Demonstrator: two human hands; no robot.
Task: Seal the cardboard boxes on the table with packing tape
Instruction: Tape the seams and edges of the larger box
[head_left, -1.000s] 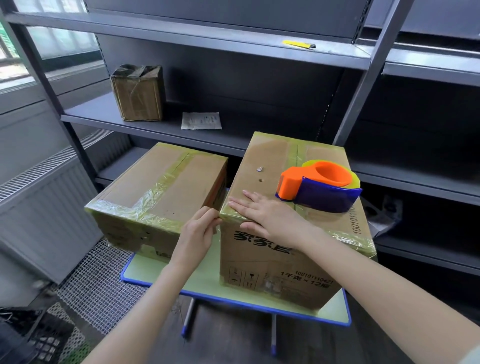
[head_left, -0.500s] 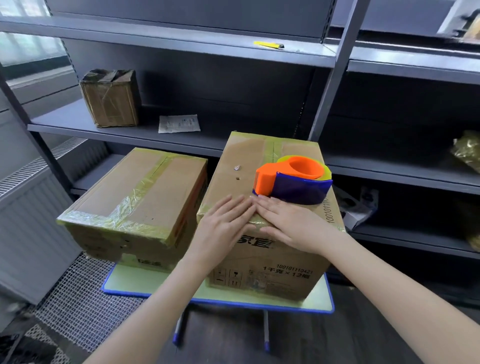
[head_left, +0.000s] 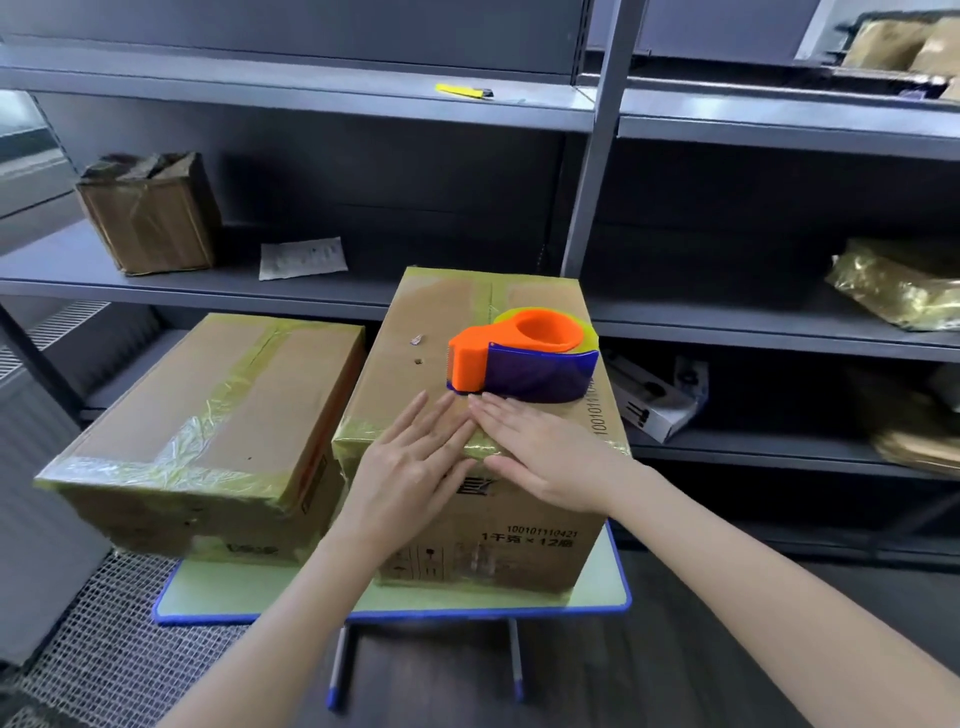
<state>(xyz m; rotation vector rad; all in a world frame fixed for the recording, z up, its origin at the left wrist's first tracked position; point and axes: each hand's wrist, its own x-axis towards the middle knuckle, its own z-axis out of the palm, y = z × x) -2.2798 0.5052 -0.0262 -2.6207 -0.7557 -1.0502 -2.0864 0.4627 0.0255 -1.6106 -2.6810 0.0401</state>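
Two cardboard boxes stand side by side on a small blue-edged table (head_left: 597, 597). The right box (head_left: 431, 332) is taller and carries yellowish tape along its top seam and front edge. An orange and blue tape dispenser (head_left: 519, 358) lies on its top. My left hand (head_left: 410, 467) and my right hand (head_left: 540, 452) lie flat with straight fingers on the taped front top edge of this box, fingertips close together just in front of the dispenser. The left box (head_left: 208, 410) is lower and has crinkled tape across its top and front edge.
Grey metal shelving (head_left: 592, 208) stands right behind the table. It holds a small taped box (head_left: 150, 218), a paper sheet (head_left: 304, 257), a yellow cutter (head_left: 462, 91) and crumpled wrapped items (head_left: 898, 286) at right. A wire mesh panel (head_left: 104, 649) lies on the floor at left.
My left hand has come from the gap between the boxes onto the right box's front edge beside my right hand. The view has shifted right.
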